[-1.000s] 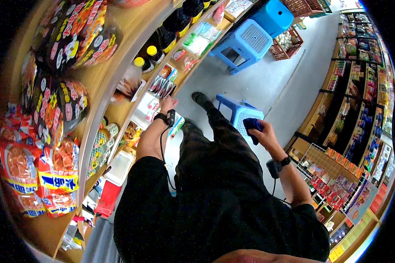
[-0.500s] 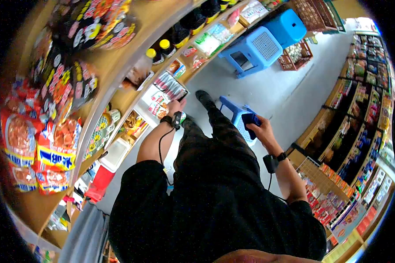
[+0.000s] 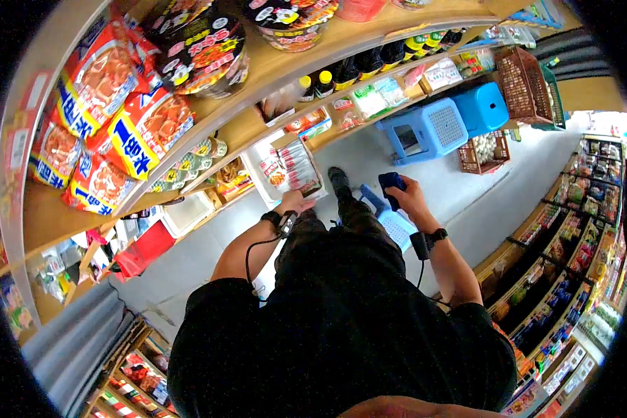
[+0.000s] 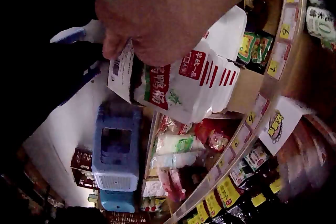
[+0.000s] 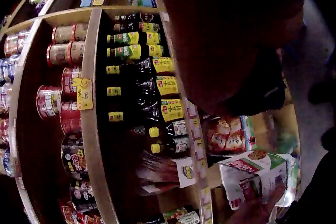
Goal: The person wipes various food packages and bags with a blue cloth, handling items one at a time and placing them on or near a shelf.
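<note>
My left hand (image 3: 297, 202) grips the near end of an open white carton (image 4: 122, 74) at the edge of the low shelf. Red-and-white printed packets (image 3: 296, 166) lie in rows inside it. Up close in the left wrist view, fingertips curl over the carton's end. My right hand (image 3: 414, 197) holds a bunched dark blue cloth (image 3: 391, 188) out in front, away from the shelf. The right wrist view shows that hand and cloth mostly in shadow, with the carton below them.
Blue plastic stools (image 3: 425, 129) stand past the shelf end, and a lighter one (image 3: 397, 228) is by my legs. A brown crate (image 3: 484, 153) of white items sits on the floor. Noodle bowls (image 3: 202, 52) and red snack bags (image 3: 146, 125) fill the upper shelf; bottles (image 3: 325, 83) line the one below.
My left hand has moved to the carton's near end and now grips it; the carton sits farther out from the shelf. The head view has turned. My right hand still holds the cloth.
</note>
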The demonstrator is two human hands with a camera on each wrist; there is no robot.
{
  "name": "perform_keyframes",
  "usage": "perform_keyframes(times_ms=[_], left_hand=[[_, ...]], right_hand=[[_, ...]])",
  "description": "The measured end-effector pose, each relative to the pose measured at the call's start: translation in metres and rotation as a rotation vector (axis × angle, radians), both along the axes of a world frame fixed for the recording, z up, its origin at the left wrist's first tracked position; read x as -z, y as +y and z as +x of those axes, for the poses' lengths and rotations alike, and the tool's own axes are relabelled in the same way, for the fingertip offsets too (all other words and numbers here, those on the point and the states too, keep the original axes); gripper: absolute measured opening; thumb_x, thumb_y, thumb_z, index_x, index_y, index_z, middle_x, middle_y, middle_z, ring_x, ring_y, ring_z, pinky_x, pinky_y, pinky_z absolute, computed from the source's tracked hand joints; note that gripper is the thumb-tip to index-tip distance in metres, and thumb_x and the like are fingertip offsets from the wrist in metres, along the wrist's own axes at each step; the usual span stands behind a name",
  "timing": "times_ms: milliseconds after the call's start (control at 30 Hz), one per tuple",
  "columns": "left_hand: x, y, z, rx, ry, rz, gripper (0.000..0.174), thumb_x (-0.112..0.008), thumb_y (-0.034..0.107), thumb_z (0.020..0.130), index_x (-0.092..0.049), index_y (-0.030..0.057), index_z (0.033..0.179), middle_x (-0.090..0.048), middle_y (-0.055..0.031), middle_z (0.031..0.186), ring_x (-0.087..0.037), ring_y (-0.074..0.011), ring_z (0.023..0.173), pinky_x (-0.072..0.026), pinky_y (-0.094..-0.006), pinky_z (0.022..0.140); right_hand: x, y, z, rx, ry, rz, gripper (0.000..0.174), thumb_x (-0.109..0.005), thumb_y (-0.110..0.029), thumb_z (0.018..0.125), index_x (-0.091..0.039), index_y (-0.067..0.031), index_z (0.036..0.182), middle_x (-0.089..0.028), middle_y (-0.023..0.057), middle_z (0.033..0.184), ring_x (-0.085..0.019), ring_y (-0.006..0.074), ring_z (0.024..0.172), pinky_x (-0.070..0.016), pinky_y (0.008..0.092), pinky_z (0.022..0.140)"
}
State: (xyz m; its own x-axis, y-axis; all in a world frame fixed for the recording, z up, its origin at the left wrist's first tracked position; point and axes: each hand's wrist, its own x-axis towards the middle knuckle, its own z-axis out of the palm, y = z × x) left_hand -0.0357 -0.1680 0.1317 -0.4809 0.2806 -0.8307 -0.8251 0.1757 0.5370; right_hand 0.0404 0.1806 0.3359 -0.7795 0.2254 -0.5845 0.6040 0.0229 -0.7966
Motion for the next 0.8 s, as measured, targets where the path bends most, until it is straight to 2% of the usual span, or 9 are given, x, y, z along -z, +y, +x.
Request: perform_keyframes(times_ms=[33,100,200,433,600,633,667,733,800], left_hand=[[-0.006,-0.012,0.006,0.356,0.274,-0.088,0.039,-0.045,0.002,0.097,-0.048,0.0008,0.136,-0.059,-0.017,0.134,-0.069,-0.0398,0.101,-0.0628,-0.0468,0.08],[-0.018,-0.022,0.019,0.701,0.561,-0.183,0.038,-0.052,0.005,0.097,-0.05,0.0037,0.136,-0.06,-0.0139,0.136,-0.07,-0.0375,0.099,-0.0629,-0.0447,0.078],[-0.035,-0.024,0.036,-0.232,-0.036,0.141,0.028,-0.046,0.004,0.1,-0.062,0.0009,0.123,-0.071,-0.0141,0.115,-0.073,-0.031,0.091,-0.0623,-0.0425,0.077],[-0.121,-0.041,0.026,-0.586,0.24,0.058,0.027,-0.044,-0.001,0.098,-0.058,-0.0029,0.121,-0.071,-0.019,0.109,-0.073,-0.0317,0.09,-0.0635,-0.0438,0.077],[-0.127,-0.064,-0.019,-0.76,0.282,0.227,0.033,-0.045,-0.002,0.096,-0.051,0.0015,0.128,-0.069,-0.0163,0.119,-0.073,-0.0345,0.093,-0.063,-0.0439,0.077],[-0.09,-0.074,-0.027,-0.554,0.558,0.074,0.03,-0.049,0.004,0.097,-0.051,0.0007,0.127,-0.069,-0.0146,0.118,-0.073,-0.0355,0.095,-0.0629,-0.0435,0.077],[-0.149,-0.063,-0.04,-0.711,0.296,0.13,0.035,-0.044,0.009,0.102,-0.047,0.0039,0.136,-0.064,-0.0166,0.129,-0.07,-0.037,0.105,-0.0627,-0.0444,0.087],[-0.106,-0.078,-0.063,-0.712,0.297,0.152,0.034,-0.044,0.008,0.102,-0.046,0.0034,0.135,-0.061,-0.0181,0.13,-0.067,-0.0403,0.109,-0.0604,-0.0485,0.093],[-0.159,-0.065,-0.066,-0.719,0.35,0.233,0.031,-0.046,0.009,0.101,-0.047,0.0014,0.131,-0.061,-0.0182,0.126,-0.065,-0.042,0.113,-0.0574,-0.0503,0.098]], right_hand=[[-0.001,-0.002,-0.003,-0.02,0.023,-0.009,0.028,-0.071,-0.008,0.085,-0.069,0.0021,0.111,-0.07,0.003,0.085,-0.062,0.0108,0.068,-0.0518,0.0282,0.061],[-0.004,-0.003,-0.008,-0.039,0.023,-0.012,0.028,-0.071,-0.008,0.085,-0.069,0.0023,0.111,-0.07,0.0029,0.085,-0.062,0.0105,0.07,-0.052,0.0279,0.063],[-0.001,-0.002,-0.013,-0.042,0.05,-0.033,0.026,-0.071,-0.01,0.084,-0.071,0.001,0.108,-0.07,0.0027,0.084,-0.062,0.0099,0.068,-0.0516,0.0275,0.061],[-0.016,-0.011,-0.031,-0.081,0.088,-0.016,0.027,-0.072,-0.012,0.083,-0.07,0.001,0.107,-0.069,0.0029,0.08,-0.061,0.0092,0.063,-0.049,0.0249,0.054],[-0.005,-0.015,-0.045,-0.137,0.139,0.008,0.027,-0.072,-0.012,0.084,-0.071,0.0011,0.108,-0.069,0.0027,0.081,-0.06,0.0087,0.064,-0.0489,0.0247,0.055],[-0.005,-0.017,-0.047,-0.141,0.144,0.011,0.027,-0.072,-0.012,0.084,-0.071,0.0011,0.108,-0.069,0.0027,0.081,-0.06,0.0087,0.064,-0.0489,0.0247,0.055],[-0.006,-0.018,-0.05,-0.15,0.165,0.018,0.027,-0.072,-0.012,0.084,-0.071,0.0011,0.108,-0.069,0.0025,0.081,-0.06,0.0086,0.064,-0.0488,0.0247,0.055],[-0.006,-0.02,-0.055,-0.156,0.191,0.026,0.028,-0.072,-0.012,0.084,-0.071,0.001,0.109,-0.069,0.0024,0.08,-0.06,0.0084,0.064,-0.0486,0.0246,0.055],[-0.007,-0.019,-0.057,-0.164,0.19,0.052,0.028,-0.072,-0.012,0.084,-0.071,0.001,0.109,-0.068,0.0019,0.08,-0.059,0.0085,0.063,-0.0486,0.0248,0.055]])
